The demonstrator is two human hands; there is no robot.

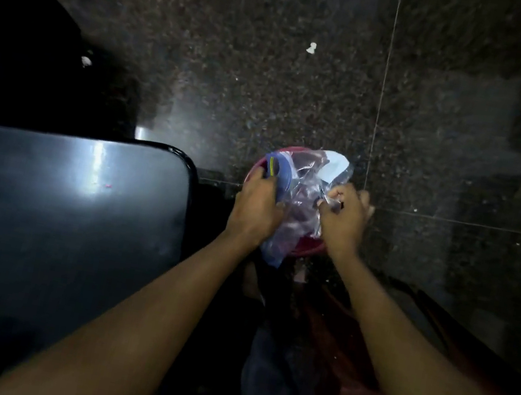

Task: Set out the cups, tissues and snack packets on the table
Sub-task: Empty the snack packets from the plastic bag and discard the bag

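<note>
My left hand is clamped on a blue packet w/ a yellow stripe, fingers curled over its near edge, while my right hand pinches shut on a fold of the crinkly clear plastic bag, prob. to hold the mouth apart so the packet can come free. The bag sits in a round red plastic basin down on the dark speckled stone floor, just beside the corner of the glossy black rounded-corner table; basin and table are apart, w/ a dark gap between. A white paper-like piece shows through the far side of the bag, maybe tissues, can't tell. No cups visible; the rest of the contents are too blurred to name. Table top looks bare of task items, so I judge setting out is barely begun. Only the one head view here.
</note>
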